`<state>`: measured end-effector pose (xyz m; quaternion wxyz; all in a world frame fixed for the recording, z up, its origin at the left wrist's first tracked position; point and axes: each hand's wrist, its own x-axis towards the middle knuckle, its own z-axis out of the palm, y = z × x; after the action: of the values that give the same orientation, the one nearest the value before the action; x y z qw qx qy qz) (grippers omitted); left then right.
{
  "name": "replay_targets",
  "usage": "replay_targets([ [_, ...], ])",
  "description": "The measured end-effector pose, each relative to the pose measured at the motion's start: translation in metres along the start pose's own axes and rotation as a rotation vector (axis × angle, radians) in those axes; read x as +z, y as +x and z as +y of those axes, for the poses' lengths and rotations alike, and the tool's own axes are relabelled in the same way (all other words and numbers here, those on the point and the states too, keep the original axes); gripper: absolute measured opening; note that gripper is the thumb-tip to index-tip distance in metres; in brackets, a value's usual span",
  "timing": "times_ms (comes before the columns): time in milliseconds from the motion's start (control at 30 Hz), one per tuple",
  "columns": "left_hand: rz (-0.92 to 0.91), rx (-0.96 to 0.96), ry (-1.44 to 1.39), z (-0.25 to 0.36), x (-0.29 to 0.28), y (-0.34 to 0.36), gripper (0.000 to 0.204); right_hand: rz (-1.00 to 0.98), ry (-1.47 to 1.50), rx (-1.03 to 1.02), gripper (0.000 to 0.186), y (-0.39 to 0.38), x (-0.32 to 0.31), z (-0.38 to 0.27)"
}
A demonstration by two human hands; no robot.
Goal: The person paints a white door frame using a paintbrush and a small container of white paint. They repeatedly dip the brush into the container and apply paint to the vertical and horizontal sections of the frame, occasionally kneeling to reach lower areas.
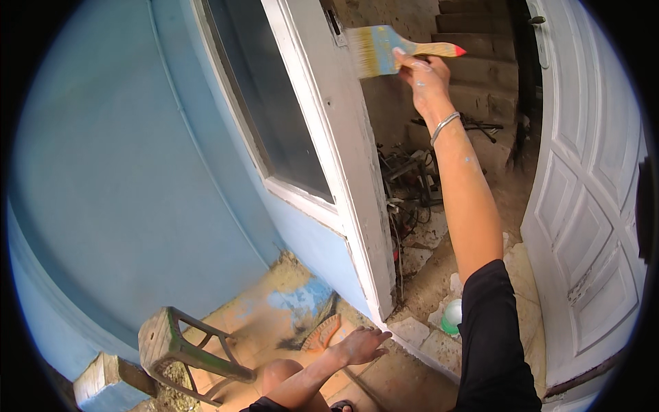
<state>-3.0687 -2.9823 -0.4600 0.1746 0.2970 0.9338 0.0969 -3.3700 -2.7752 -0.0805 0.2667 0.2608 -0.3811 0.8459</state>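
A wide paintbrush [384, 52] with a blue-smeared ferrule and a red-tipped wooden handle is gripped in my right hand [429, 81], fingers closed round the base of the handle. Its bristles press against the inner face of the white door frame [358, 147], just below a metal lock plate [336, 27]. Spots of pale paint mark my fingers and forearm. Low down, my left hand [364, 345] is stretched out with fingers extended and nothing in it, over the tiled floor near the foot of the frame.
A worn stool [168, 336] lies or leans at the lower left beside the blue wall [123, 172]. The white panelled door [583, 185] stands swung inward on the right. Beyond the doorway are tangled metal scraps [412, 175] and steps [473, 69]. A green-and-white container [452, 316] sits by my right sleeve.
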Motion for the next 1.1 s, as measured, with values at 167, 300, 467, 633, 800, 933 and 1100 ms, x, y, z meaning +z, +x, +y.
replay_targets([
  [167, 0.036, -0.027, -0.039, 0.006, -0.01, -0.007, 0.051, -0.118, 0.09, -0.049, 0.031, -0.012, -0.005, 0.008],
  [300, 0.044, -0.007, -0.111, 0.011, -0.019, -0.013, 0.051, -0.074, -0.009, 0.053, 0.034, -0.055, -0.024, 0.011],
  [467, 0.095, 0.019, 0.02, 0.011, -0.016, -0.017, 0.05, -0.114, 0.116, -0.013, 0.032, -0.05, -0.024, 0.0],
  [633, 0.008, 0.007, 0.027, 0.003, -0.004, 0.002, 0.048, -0.094, 0.081, 0.01, 0.039, -0.058, -0.018, 0.03],
  [800, 0.027, 0.04, -0.001, -0.002, 0.007, 0.001, 0.05, 0.064, -0.042, 0.159, 0.042, -0.144, -0.091, 0.063],
  [933, -0.042, -0.003, 0.007, -0.004, 0.007, -0.001, 0.051, 0.04, 0.096, 0.0, 0.037, -0.109, -0.084, 0.05],
  [1100, 0.05, 0.021, 0.042, -0.007, 0.008, 0.004, 0.05, -0.022, 0.197, 0.071, 0.037, -0.103, -0.048, 0.069],
])
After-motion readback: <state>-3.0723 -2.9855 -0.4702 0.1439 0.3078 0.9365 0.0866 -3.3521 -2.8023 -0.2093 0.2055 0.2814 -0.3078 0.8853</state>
